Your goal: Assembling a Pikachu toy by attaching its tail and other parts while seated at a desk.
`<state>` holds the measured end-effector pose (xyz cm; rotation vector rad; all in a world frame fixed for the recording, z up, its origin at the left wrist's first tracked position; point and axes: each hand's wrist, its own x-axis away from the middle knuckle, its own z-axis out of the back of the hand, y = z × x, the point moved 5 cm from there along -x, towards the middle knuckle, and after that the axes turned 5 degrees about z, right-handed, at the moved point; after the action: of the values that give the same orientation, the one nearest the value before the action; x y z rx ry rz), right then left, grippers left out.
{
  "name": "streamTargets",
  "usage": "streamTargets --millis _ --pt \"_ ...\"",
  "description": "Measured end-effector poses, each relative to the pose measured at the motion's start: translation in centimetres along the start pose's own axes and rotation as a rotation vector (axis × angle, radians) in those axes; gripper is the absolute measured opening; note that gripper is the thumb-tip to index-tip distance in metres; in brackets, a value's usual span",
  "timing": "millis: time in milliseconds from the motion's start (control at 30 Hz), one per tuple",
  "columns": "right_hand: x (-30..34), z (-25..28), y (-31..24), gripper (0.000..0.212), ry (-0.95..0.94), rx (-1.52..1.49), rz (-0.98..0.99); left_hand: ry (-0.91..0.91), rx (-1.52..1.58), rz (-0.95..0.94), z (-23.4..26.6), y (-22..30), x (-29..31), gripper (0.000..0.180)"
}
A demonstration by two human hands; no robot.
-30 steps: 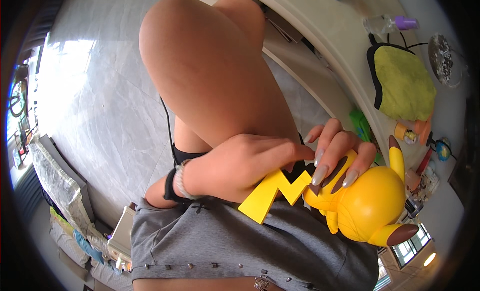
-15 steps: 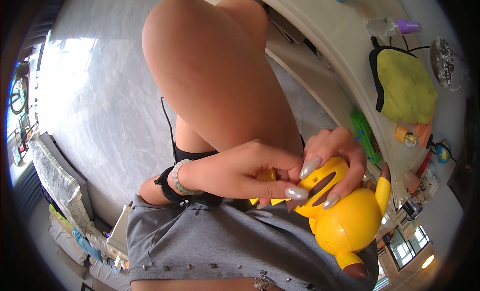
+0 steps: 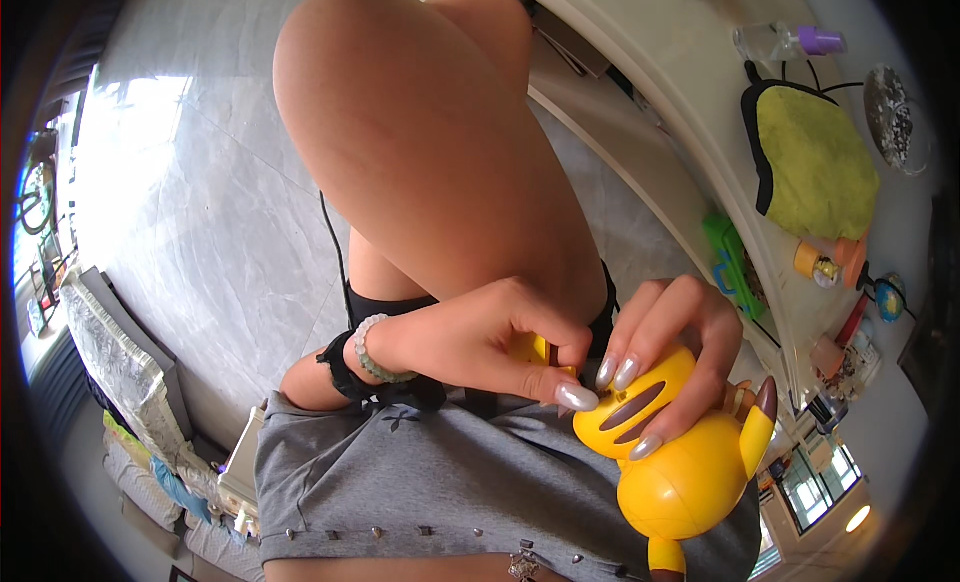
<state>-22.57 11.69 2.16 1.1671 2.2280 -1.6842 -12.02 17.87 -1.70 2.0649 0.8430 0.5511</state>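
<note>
A glossy yellow toy figure (image 3: 683, 477) with brown stripes and dark-tipped ears lies tilted at my lap, head end toward me. My right hand (image 3: 690, 327) curls over its striped part; two silver-nailed fingertips press near a small dark spot between the stripes, and the thumb rests lower on the side. My left hand (image 3: 490, 342), wearing a pale bead bracelet and a black band, pinches a yellow piece (image 3: 535, 348) with a brown edge. Most of that piece is hidden behind the fingers. The left thumb is right beside the figure, and I cannot tell whether it touches.
On the pale tabletop at right lie a green eye mask (image 3: 815, 162), a clear bottle with a purple top (image 3: 820, 41) and several small items. A bright green object (image 3: 730, 267) sits below the table edge. A plastic-covered seat (image 3: 120, 352) stands at left.
The right hand's fingertips have shifted onto the small dark spot between the stripes. The left thumb has moved slightly left, and the yellow piece's jagged, brown-ended part is now out of sight.
</note>
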Motion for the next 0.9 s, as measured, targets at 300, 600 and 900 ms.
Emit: streamTargets --millis 300,600,900 --pt "0.16 0.00 -0.54 0.036 -0.168 0.033 -0.035 -0.063 0.158 0.102 -0.26 -0.64 -0.24 0.028" --pt "-0.05 -0.38 -0.70 0.029 -0.151 0.163 -0.090 -0.074 0.074 -0.012 -0.05 -0.15 -0.20 0.026" --pt "0.25 -0.10 -0.64 0.028 -0.131 0.196 -0.089 -0.072 0.088 0.038 -0.27 -0.48 -0.45 0.028"
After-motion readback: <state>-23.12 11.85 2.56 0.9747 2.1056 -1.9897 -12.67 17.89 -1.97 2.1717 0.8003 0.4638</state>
